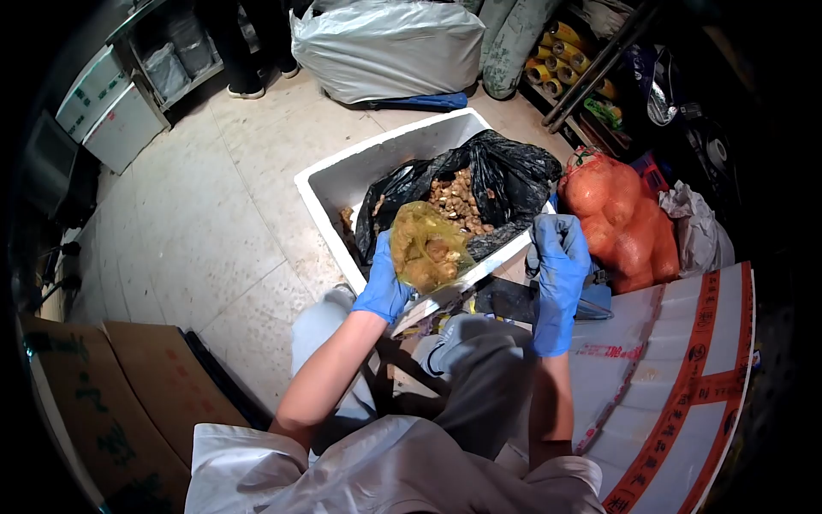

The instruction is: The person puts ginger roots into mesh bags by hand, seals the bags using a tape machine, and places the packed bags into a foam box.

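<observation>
My left hand (384, 283), in a blue glove, holds a yellow mesh bag (425, 248) filled with brown, knobbly root-like pieces, over the near edge of a white foam box (322, 195). Inside the box, a black plastic bag (511, 171) lies open around many more brown pieces (458, 202). My right hand (559, 272), also gloved in blue, is raised at the box's right corner, its fingers curled. Whether something is inside those fingers cannot be made out.
Right of the box sits a red net sack of round produce (618, 218). A taped white box (659, 360) stands at the lower right, cardboard (128, 403) at the lower left. Behind are a large silver-grey bundle (390, 51) and a person's legs (248, 43).
</observation>
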The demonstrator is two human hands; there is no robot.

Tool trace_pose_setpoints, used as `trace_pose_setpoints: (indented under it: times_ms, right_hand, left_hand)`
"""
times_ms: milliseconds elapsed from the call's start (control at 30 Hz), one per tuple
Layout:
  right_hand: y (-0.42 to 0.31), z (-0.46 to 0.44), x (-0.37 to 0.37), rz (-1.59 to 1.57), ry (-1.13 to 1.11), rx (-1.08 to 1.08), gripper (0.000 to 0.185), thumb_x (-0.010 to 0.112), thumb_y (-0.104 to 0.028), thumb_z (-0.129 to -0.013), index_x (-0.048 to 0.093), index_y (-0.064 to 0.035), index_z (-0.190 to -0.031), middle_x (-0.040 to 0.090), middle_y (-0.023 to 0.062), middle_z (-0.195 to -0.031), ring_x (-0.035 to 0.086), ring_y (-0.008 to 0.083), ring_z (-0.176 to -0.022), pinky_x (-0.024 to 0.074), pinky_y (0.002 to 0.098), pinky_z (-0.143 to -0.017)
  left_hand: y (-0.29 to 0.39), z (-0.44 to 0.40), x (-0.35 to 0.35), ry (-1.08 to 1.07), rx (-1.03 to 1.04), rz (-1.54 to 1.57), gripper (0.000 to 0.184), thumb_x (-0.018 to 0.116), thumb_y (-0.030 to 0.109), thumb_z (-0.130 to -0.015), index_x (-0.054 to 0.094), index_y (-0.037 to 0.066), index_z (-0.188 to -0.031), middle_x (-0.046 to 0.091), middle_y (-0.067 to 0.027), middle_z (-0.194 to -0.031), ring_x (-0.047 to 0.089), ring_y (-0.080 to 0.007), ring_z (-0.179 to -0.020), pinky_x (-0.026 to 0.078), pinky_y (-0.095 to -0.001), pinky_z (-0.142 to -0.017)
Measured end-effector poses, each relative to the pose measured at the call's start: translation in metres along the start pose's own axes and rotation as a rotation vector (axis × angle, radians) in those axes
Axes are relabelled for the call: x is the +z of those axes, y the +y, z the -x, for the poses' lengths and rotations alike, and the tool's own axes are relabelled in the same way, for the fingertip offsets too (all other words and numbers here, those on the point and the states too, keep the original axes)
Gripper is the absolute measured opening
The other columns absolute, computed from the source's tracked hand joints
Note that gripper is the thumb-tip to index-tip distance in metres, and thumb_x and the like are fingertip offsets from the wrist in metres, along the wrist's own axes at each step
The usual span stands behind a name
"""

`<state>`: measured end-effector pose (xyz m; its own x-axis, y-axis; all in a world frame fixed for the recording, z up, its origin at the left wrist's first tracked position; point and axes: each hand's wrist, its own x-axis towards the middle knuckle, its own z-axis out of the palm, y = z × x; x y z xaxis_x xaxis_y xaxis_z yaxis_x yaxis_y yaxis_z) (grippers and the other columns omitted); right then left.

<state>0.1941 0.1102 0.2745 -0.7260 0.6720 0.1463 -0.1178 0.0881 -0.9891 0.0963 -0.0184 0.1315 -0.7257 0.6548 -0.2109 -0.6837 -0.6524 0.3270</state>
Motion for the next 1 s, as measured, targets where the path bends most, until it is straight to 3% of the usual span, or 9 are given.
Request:
trace_pose_setpoints:
  times_ms: [67, 133, 167, 233, 333, 633, 700, 833, 1000]
  right_hand:
    - [0.009, 0.005, -0.004, 0.174, -0.062, 0.081, 0.012, 0.06, -0.011, -0.078, 0.054, -0.0044, -0.086, 0.054, -0.0015, -0.069, 0.045, 0.0037, -0.054, 0.0367, 0.0162, -0.048]
    - [0.01, 0.023, 0.004, 0.348, -0.21, -0.079, 0.034, 0.07, -0.021, -0.066, 0.056, -0.0034, -0.091, 0.06, 0.0068, -0.084, 0.053, 0.0143, -0.07, 0.0442, 0.0266, -0.066]
    - [0.007, 0.026, 0.01, 0.348, -0.209, -0.079, 0.034, 0.07, -0.021, -0.066, 0.056, -0.0034, -0.091, 0.06, 0.0068, -0.084, 0.053, 0.0143, -0.07, 0.0442, 0.0266, -0.066]
    - [0.004, 0.031, 0.022, 0.904, -0.284, -0.488, 0.04, 0.069, -0.019, -0.065, 0.055, -0.0031, -0.099, 0.055, 0.0117, -0.084, 0.052, 0.0211, -0.081, 0.0428, 0.0296, -0.073]
    - [0.018, 0.031, 0.027, 0.881, -0.3, -0.418, 0.042, 0.066, -0.031, -0.065, 0.056, -0.0022, -0.094, 0.054, 0.017, -0.089, 0.047, 0.0319, -0.088, 0.0385, 0.04, -0.078]
    - [0.04, 0.005, 0.029, 0.759, -0.369, -0.715, 0.013, 0.055, -0.015, -0.077, 0.055, -0.0033, -0.082, 0.052, 0.0126, -0.075, 0.051, 0.029, -0.069, 0.0417, 0.0352, -0.06]
    - [0.038, -0.002, 0.026, 0.765, -0.416, -0.773, 0.01, 0.054, -0.013, -0.078, 0.053, -0.0035, -0.082, 0.052, 0.0123, -0.072, 0.053, 0.0283, -0.066, 0.0423, 0.0342, -0.057]
    - [0.029, -0.012, 0.02, 0.642, -0.39, -0.62, 0.01, 0.053, -0.013, -0.081, 0.051, -0.0028, -0.083, 0.054, 0.0146, -0.063, 0.055, 0.0293, -0.057, 0.0417, 0.0337, -0.05]
    - [0.004, -0.023, 0.012, 0.501, -0.436, -0.32, 0.012, 0.055, -0.014, -0.081, 0.053, -0.0021, -0.082, 0.05, 0.0067, -0.059, 0.045, 0.0107, -0.052, 0.0383, 0.0237, -0.05]
  left_hand:
    - [0.002, 0.003, 0.007, -0.008, -0.056, 0.089, 0.037, 0.033, 0.029, -0.087, 0.046, 0.004, -0.11, 0.053, -0.0132, -0.105, 0.055, -0.0266, -0.092, 0.047, -0.0416, -0.08]
    - [0.006, 0.01, 0.017, -0.038, -0.135, 0.216, 0.037, 0.034, 0.03, -0.086, 0.047, 0.005, -0.11, 0.053, -0.0136, -0.104, 0.055, -0.0279, -0.093, 0.047, -0.0435, -0.08]
    - [0.004, 0.007, 0.012, -0.038, -0.135, 0.216, 0.037, 0.034, 0.03, -0.086, 0.047, 0.005, -0.11, 0.053, -0.0136, -0.104, 0.055, -0.0279, -0.093, 0.047, -0.0435, -0.08]
    - [0.001, 0.0, 0.002, -0.093, -0.108, 0.2, 0.036, 0.035, 0.029, -0.086, 0.047, 0.006, -0.11, 0.053, -0.0137, -0.105, 0.055, -0.0283, -0.092, 0.046, -0.0442, -0.081]
    - [-0.004, 0.002, -0.002, -0.058, -0.116, 0.236, 0.036, 0.035, 0.029, -0.085, 0.047, 0.005, -0.11, 0.053, -0.0135, -0.104, 0.055, -0.0274, -0.092, 0.046, -0.0416, -0.082]
    - [-0.01, 0.01, 0.002, 0.063, -0.164, 0.12, 0.04, 0.028, 0.027, -0.088, 0.044, 0.003, -0.114, 0.053, -0.0132, -0.108, 0.055, -0.0239, -0.094, 0.047, -0.0361, -0.081]
    - [-0.009, 0.005, 0.006, -0.02, -0.239, 0.064, 0.031, 0.029, 0.022, -0.088, 0.047, 0.002, -0.102, 0.056, -0.0126, -0.095, 0.06, -0.0227, -0.08, 0.052, -0.0344, -0.07]
    - [-0.007, 0.0, 0.012, -0.133, -0.333, 0.118, 0.034, 0.029, 0.02, -0.088, 0.045, 0.0, -0.109, 0.054, -0.0143, -0.102, 0.058, -0.0233, -0.086, 0.05, -0.0356, -0.075]
    - [0.002, 0.01, 0.039, -0.071, -0.396, 0.094, 0.032, 0.03, 0.02, -0.088, 0.046, -0.002, -0.106, 0.055, -0.0156, -0.099, 0.059, -0.0235, -0.083, 0.052, -0.0348, -0.072]
